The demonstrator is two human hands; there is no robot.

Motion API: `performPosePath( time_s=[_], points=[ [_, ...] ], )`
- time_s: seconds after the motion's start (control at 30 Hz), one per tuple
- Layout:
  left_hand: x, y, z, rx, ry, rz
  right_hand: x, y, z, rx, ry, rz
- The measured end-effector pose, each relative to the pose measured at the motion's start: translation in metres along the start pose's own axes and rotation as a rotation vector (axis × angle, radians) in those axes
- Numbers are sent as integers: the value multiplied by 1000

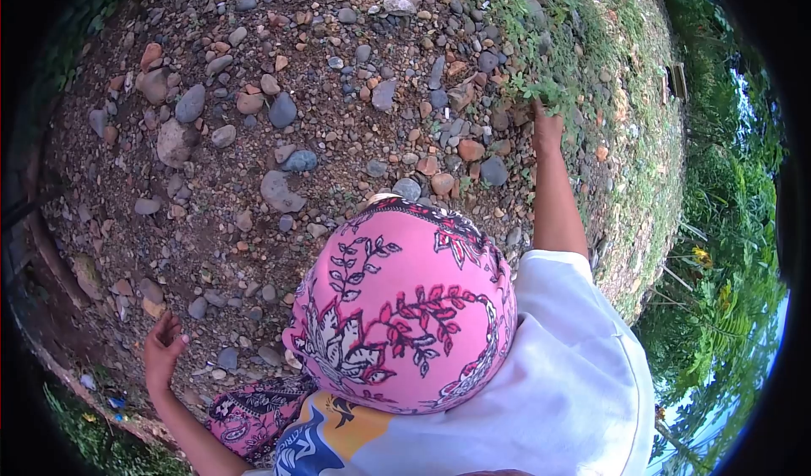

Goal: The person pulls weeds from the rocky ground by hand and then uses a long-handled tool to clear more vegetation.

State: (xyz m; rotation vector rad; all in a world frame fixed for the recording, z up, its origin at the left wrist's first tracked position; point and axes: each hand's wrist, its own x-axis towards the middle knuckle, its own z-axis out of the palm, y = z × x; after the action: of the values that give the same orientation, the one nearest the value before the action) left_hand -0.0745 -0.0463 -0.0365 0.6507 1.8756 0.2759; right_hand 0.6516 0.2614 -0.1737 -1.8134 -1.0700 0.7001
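At the upper right, my right hand (547, 128) reaches down to the stony ground, its fingers closed at the base of a small green leafy weed (549, 92). The leaves spread around and above the fingertips and partly hide them. My left hand (163, 347) is at the lower left, held over the pebbles with its fingers loosely bent and apart, nothing in them. Close to its fingertips lies a tan stone (153, 307).
Stones and pebbles (279, 190) cover the brown soil. Low weeds (583, 20) grow along the right, with taller bushes (731, 197) beyond. A rounded pink floral cloth (405, 307) and a white shirt (574, 349) fill the lower middle. A brown branch-like edge (52, 256) runs at left.
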Motion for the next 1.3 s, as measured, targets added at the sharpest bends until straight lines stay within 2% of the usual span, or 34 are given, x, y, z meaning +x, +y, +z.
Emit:
performPosePath(
  time_s=[0.07, 0.1, 0.13, 0.2, 0.3, 0.4, 0.43, 0.53, 0.63, 0.8, 0.93, 1.0, 1.07, 1.13, 1.2, 1.3],
  points=[
    [0, 3, -1, 3, 1, 6, 8, 1, -4, -690, -207, -106],
    [0, 4, 0, -4, 3, 9, 4, 7, -2, -539, -170, -174],
    [-1, 4, 0, -12, 4, 8, 3, 5, 4, -764, -89, -321],
    [0, 0, -1, -10, 0, 25, 4, 1, 19, -840, -84, -214],
    [-3, -4, -3, 1, -7, 40, -7, -35, 44, -939, -65, -241],
    [-6, -4, -3, 6, 0, 40, 10, -16, 54, -843, 44, -172],
    [-8, -4, -3, 9, 3, 36, 0, -35, 55, -825, 34, -199],
    [-8, -4, -3, -9, 1, 22, 14, 6, 56, -723, 137, -265],
    [-8, -3, -2, 8, 16, 3, 14, 20, 49, -622, 85, -345],
    [-4, -6, -3, -8, 7, 17, 16, 34, 42, -514, 119, -233],
    [-2, -14, -7, -7, -14, 29, 31, 58, 36, -537, 34, -142],
    [-3, -11, -6, -11, -16, 19, 8, 28, 42, -198, 97, 10],
    [-4, -6, -4, -19, -11, 9, -7, 3, 43, -49, 121, 117],
    [-4, -4, -1, -34, -3, -2, -11, -4, 42, -92, 106, 180],
    [-2, -4, -2, -22, -6, 0, -11, -2, 36, -72, 27, 128],
    [-1, -4, -2, -15, -2, 2, 1, 3, 26, -153, 88, 102]
  ],
)
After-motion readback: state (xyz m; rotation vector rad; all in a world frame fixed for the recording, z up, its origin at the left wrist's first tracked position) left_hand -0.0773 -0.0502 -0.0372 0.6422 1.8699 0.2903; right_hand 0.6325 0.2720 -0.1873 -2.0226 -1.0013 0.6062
